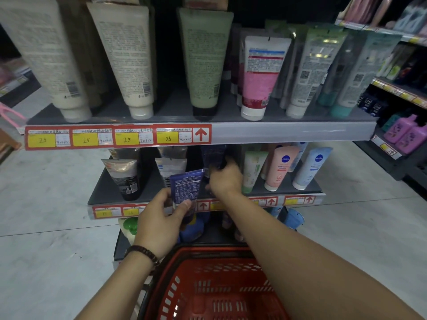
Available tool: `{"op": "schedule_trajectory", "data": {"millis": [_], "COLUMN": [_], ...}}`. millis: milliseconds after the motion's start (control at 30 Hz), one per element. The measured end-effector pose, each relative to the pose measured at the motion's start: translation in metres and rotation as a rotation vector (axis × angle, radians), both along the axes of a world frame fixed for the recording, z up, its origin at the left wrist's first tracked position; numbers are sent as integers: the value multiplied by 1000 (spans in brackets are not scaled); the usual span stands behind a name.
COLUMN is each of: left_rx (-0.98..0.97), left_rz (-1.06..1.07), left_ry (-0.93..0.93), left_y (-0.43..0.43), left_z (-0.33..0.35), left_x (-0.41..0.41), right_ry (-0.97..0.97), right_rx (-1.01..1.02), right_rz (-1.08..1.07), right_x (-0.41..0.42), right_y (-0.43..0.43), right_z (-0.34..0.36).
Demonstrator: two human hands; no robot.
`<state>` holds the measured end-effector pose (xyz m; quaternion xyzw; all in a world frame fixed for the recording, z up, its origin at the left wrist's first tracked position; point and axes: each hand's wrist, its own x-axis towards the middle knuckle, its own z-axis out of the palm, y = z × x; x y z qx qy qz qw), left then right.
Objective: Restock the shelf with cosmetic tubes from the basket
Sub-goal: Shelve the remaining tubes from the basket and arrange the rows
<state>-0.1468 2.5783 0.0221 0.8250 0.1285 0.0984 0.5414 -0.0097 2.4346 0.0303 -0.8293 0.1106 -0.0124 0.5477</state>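
Observation:
My left hand [159,225] grips a dark blue cosmetic tube [187,187] by its lower end, upright, in front of the middle shelf [101,192]. My right hand [225,179] reaches onto that shelf and closes around another dark blue tube [213,155] standing in the gap between a white-and-grey tube [169,168] and a green tube [253,167]. That tube's lower part is hidden by my fingers. The red plastic basket [215,287] sits low in front of me, under my forearms; no tubes show in the part I can see.
The upper shelf [288,132] carries large white, green and pink tubes above yellow price labels. Pink and light blue Nivea tubes [280,167] stand right of my right hand, a black tube [126,179] to the left. Bottles fill the bottom shelf and another rack [402,135] at right.

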Motion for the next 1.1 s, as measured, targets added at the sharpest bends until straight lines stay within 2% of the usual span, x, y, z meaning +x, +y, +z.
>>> {"op": "schedule_trajectory", "data": {"millis": [167, 400, 633, 900, 1100], "left_rx": [-24, -98, -122, -137, -136], "left_rz": [13, 38, 34, 34, 31], "left_ry": [-2, -11, -10, -14, -13], "left_y": [5, 4, 6, 5, 5], "left_z": [3, 9, 9, 8, 10], "left_x": [-1, -2, -2, -1, -1], "right_ry": [52, -15, -52, -33, 0], "right_rx": [38, -92, -83, -147, -92], "right_rz": [-70, 9, -48, 33, 5], "right_x": [2, -3, -5, -4, -4], "right_y": [-4, -3, -7, -9, -7], "right_z": [-2, -15, -19, -22, -24]}}
